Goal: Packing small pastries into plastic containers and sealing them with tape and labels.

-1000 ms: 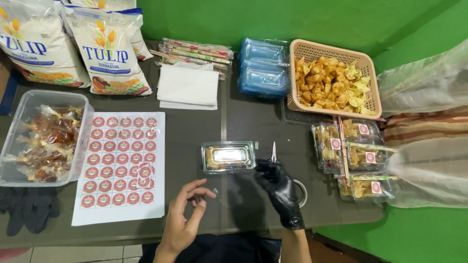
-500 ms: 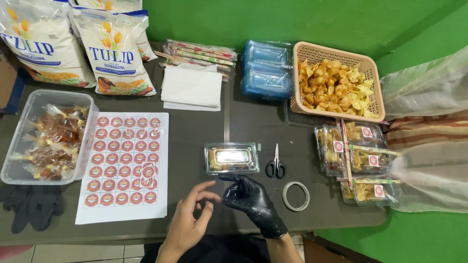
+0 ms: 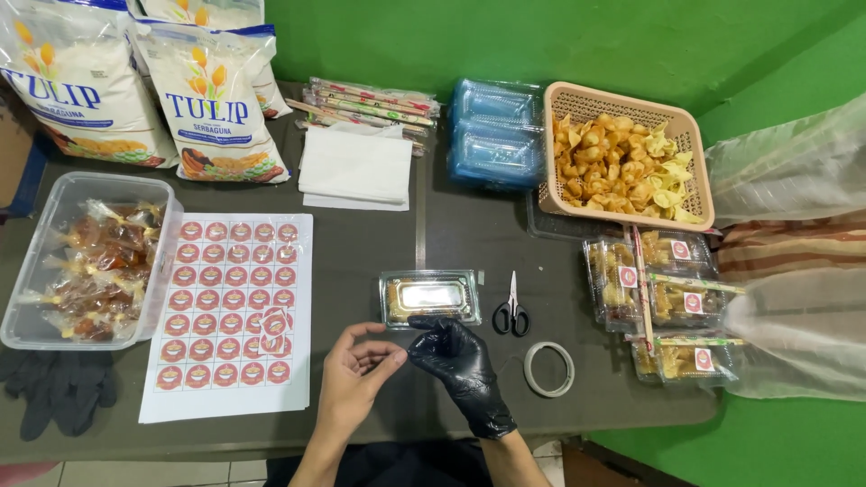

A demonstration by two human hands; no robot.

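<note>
Pinching something too small to tell, my bare left hand point(image 3: 356, 365) is meeting my gloved right hand point(image 3: 456, 361), now back from the scissors point(image 3: 511, 311), near the box point(image 3: 429, 298).

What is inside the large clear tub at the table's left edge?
The clear tub holds small clear-wrapped packets of reddish-brown sauce, heaped together. Whatever lies beneath the top packets is covered.

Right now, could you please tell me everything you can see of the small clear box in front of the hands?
The box is a small rectangular clamshell of clear, glossy plastic, lid closed, lying flat on the dark table. Pale golden food shows through under glare. It sits left of the scissors, right of the sticker sheet. The gloved right hand reaches its near edge; contact is unclear.
</note>
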